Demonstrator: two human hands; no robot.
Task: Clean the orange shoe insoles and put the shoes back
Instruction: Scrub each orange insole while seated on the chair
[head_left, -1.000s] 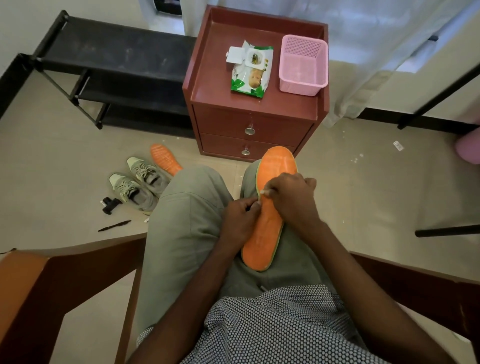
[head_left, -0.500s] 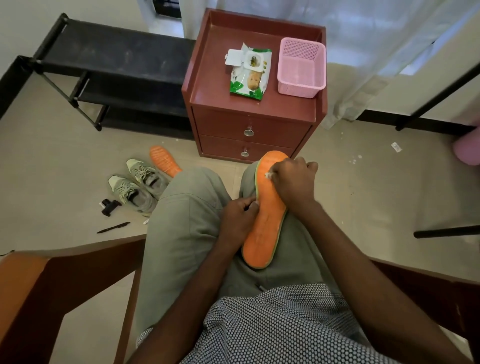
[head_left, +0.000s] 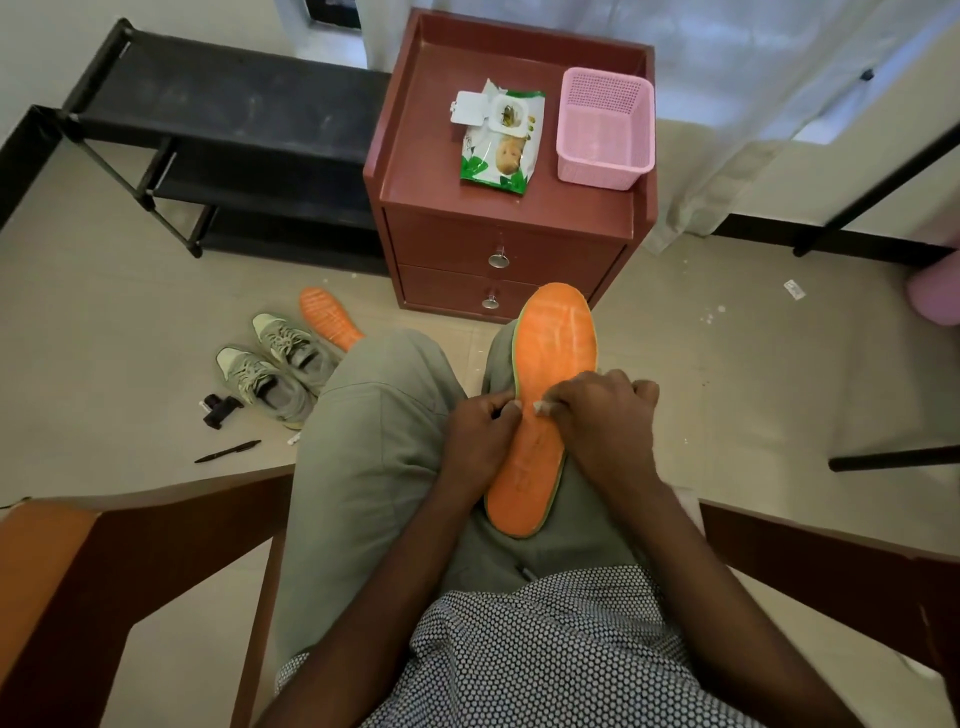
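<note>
The person is sitting in a chair and working on one orange insole (head_left: 550, 384) that is lying along the right thigh, its long axis running away from the body, the rounded toe end pointing toward the red cabinet (head_left: 498, 228) and the heel end lying nearest the lap. The left hand (head_left: 475, 441) is gripping the insole's left edge near the middle, fingers curled round it to steady it. The right hand (head_left: 602, 421) is pressing on the orange face with its fingers bunched; a small pale scrap is showing at the fingertips, probably a wipe, though it is too small to be sure. By my reading the cleaning is only partly done. The second insole (head_left: 327, 318) is lying on the floor just beside the pair of grey-green shoes (head_left: 278, 364), both shoes standing without insoles and well short of the black shoe rack (head_left: 208, 135). The wipes packet (head_left: 501, 140) is sitting open beside the pink basket (head_left: 605, 127), so refitting both insoles and racking the shoes are still remaining.
</note>
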